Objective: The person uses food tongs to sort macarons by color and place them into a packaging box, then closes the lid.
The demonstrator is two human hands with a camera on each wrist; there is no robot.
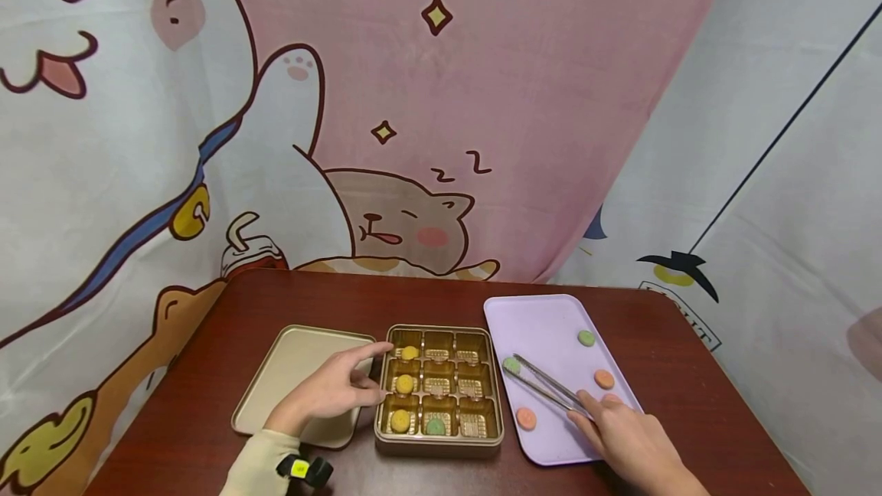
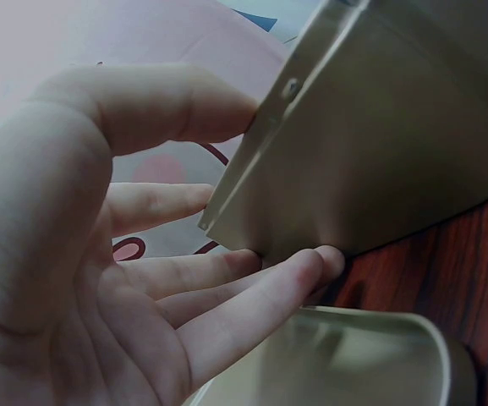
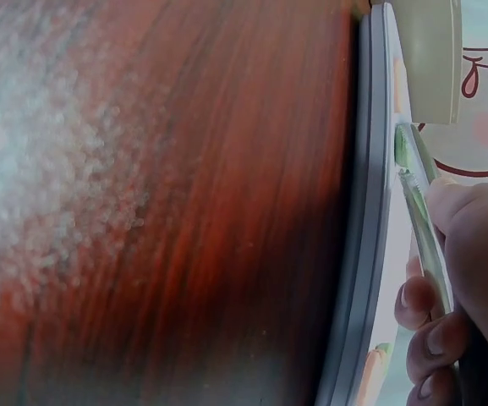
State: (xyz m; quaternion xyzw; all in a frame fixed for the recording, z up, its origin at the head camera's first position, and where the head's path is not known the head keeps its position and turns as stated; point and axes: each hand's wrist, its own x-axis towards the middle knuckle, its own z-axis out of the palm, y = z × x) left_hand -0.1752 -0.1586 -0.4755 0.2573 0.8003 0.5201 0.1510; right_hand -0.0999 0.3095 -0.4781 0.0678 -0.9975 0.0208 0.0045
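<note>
A gold tin box (image 1: 441,446) with a gold divided insert stands mid-table. Yellow macarons (image 1: 404,383) sit in its left column, and a green macaron (image 1: 436,426) lies in the front middle compartment. My left hand (image 1: 338,385) touches the box's left side, fingers mostly straight; the left wrist view shows thumb and fingertips against the box wall (image 2: 379,135). My right hand (image 1: 630,438) grips metal tongs (image 1: 551,387) over the lilac tray (image 1: 544,320). The tong tips are at either side of another green macaron (image 1: 511,365) near the tray's left edge.
A gold lid (image 1: 276,373) lies left of the box, partly behind my left forearm. On the tray are a green macaron (image 1: 586,337) and orange macarons (image 1: 604,379), one partly hidden by my right hand. A cartoon-printed cloth (image 1: 524,136) hangs behind the table.
</note>
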